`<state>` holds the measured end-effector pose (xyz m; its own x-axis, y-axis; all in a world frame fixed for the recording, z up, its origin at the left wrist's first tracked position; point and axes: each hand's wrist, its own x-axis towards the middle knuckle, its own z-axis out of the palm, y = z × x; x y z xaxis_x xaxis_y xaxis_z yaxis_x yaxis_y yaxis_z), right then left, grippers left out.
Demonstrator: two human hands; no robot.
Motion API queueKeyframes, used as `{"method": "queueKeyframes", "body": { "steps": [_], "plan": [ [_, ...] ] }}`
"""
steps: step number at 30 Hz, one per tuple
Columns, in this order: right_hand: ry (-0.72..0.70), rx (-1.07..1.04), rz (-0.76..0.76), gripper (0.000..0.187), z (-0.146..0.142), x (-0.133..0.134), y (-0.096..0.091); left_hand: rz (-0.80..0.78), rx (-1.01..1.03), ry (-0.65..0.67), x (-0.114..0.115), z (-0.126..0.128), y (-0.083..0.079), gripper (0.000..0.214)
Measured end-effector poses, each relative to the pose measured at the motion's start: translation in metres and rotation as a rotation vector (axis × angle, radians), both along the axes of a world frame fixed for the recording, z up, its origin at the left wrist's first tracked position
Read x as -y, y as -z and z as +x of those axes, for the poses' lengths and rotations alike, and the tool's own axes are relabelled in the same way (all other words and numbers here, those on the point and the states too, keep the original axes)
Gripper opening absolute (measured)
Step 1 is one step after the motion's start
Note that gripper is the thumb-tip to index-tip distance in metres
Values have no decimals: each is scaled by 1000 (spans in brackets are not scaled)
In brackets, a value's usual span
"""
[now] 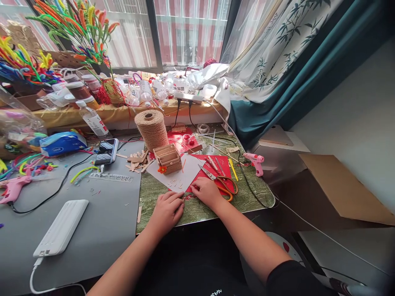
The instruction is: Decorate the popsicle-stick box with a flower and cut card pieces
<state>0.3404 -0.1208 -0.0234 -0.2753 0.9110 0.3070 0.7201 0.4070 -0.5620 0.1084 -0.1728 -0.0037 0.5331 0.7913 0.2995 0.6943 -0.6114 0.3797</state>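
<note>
My left hand (168,209) lies palm down at the near corner of a white paper sheet (163,174), its fingers stretched forward and its thumb apart. Close by, the fingers of my right hand (205,191) are pinched together over the near edge of a red sheet (226,172); whatever they hold is too small to make out. Orange-handled scissors (228,188) lie beside my right hand, blades towards the paper. A small box of wooden sticks (168,159) with an orange flower on its front stands on the white paper, near small scraps.
A twine spool (151,129) stands behind the box, with loose wooden sticks (138,160) to its left. A yellow pen (233,169) and a pink glue gun (254,163) lie at right. Left are a phone (106,151) and a white power bank (61,227). Cables cross both table surfaces.
</note>
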Motion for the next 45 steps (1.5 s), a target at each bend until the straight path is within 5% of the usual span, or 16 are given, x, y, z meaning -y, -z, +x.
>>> {"method": "queueKeyframes", "body": {
  "steps": [11,23,30,34,39,45],
  "plan": [
    [123,-73,77,17,-3,-6,-13,-28,-9,85,-1,0,0,17],
    [273,-419,100,21,-2,1,-21,-56,14,80,-1,-3,2,20],
    [523,-728,491,19,21,-10,-78,-49,24,78,-1,-2,4,22],
    [485,-715,548,16,31,-19,-101,-47,30,77,-1,-2,4,23],
    [76,-314,154,15,10,-27,-62,-26,57,49,1,-4,2,20],
    [105,-358,-9,16,0,-30,-25,-36,168,13,2,-10,-4,15]
  ]
}}
